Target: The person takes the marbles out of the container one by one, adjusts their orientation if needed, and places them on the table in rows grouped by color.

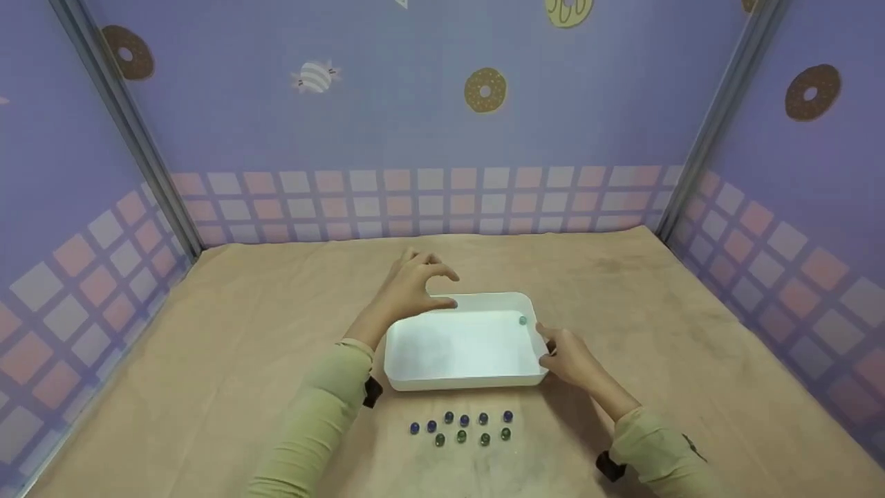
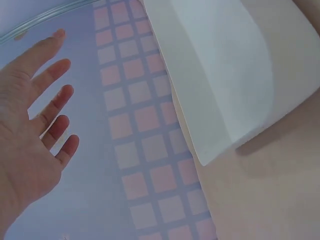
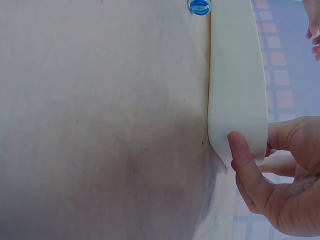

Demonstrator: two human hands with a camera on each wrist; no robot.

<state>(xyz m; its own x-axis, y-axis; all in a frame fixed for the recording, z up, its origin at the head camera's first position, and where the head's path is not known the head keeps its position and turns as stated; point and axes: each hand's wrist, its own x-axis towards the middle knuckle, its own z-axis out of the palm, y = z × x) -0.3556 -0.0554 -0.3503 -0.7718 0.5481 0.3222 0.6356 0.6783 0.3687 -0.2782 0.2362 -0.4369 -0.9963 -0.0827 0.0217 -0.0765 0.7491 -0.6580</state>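
A white rectangular tray stands in the middle of the cloth. Inside it, close to the right wall, lies one pale green glass bead. My right hand grips the tray's right end, with fingers on both sides of the wall near the front corner. That hold shows closely in the right wrist view, where the hand pinches the tray's corner. Over the tray's far left corner hovers my left hand, thumb and fingers apart, holding nothing. Its spread fingers show in the left wrist view, beside the tray.
In front of the tray lie two loose rows of glass beads, blue ones behind and green ones nearer. Beige cloth covers the table. Printed purple walls enclose the back and both sides.
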